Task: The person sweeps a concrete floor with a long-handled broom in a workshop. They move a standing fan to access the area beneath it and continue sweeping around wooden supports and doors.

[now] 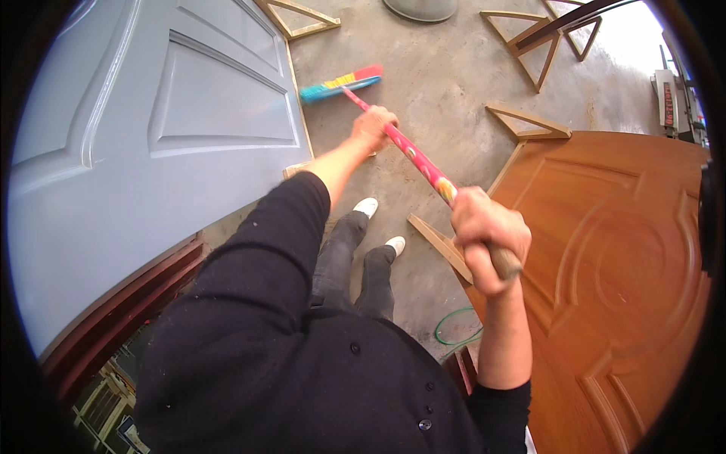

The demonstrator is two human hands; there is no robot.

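Both of my hands hold a broom with a pink patterned handle (420, 160). My left hand (374, 127) is closed around the lower part of the handle, nearer the head. Around the top, my right hand (489, 235) grips the handle, whose brown end sticks out below the fist. The broom head (342, 84), with red, yellow and blue-green bristles, is low near the concrete floor (431, 85), beside the edge of a grey panelled door. It looks slightly blurred, and whether it touches the floor I cannot tell.
A grey panelled door (221, 96) lies at left and an orange-brown moulded door (612, 238) at right, with wooden triangular brackets (530, 122) near them. A round grey object (421, 8) stands ahead. A green hose or cord (454, 335) lies by my feet; dark red beams (127, 315) are at lower left.
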